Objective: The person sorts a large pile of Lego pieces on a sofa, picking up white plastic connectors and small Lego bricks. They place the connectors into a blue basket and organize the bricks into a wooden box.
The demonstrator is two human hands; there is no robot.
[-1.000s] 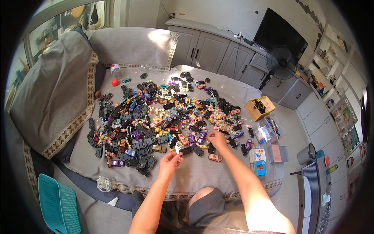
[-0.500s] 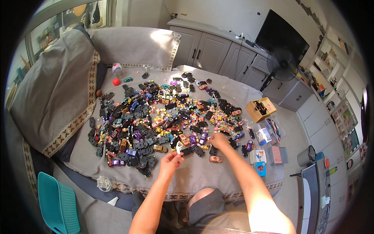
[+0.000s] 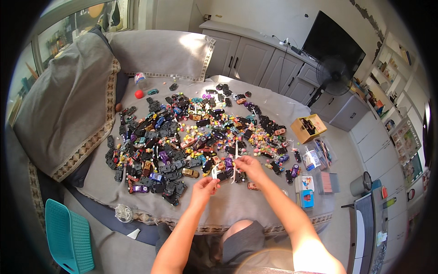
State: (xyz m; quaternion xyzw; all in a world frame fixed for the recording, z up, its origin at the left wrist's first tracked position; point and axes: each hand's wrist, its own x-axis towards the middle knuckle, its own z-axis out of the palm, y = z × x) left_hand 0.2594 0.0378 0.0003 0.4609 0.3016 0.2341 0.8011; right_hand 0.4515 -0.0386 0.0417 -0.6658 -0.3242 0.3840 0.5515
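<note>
My left hand [image 3: 205, 188] pinches a small white curved piece [image 3: 215, 171], perhaps plastic, that stands up from its fingertips. Close by on the right, my right hand [image 3: 249, 168] is closed on a thin white strip [image 3: 236, 150] held roughly upright; its exact kind is too small to make out. Beneath and beyond both hands spreads a large heap of toy cars [image 3: 171, 169], mostly black, with purple, blue and brown ones among them. Small bright multicoloured pieces [image 3: 219, 132] lie mixed in. A reddish-brown toy car [image 3: 252, 186] sits beside my right wrist, partly covered.
A grey cloth [image 3: 132, 192] covers the surface. At right stand a yellow box [image 3: 298, 132], a white tub [image 3: 312, 160] and clear plastic boxes [image 3: 329, 182]. A red ball [image 3: 139, 94] rests at the far left. A teal basket [image 3: 68, 235] and clear cup [image 3: 123, 213] are near left.
My right hand has come up from the cars and moved left, now with the white strip in it. My left hand has shifted slightly right, still pinching its white piece.
</note>
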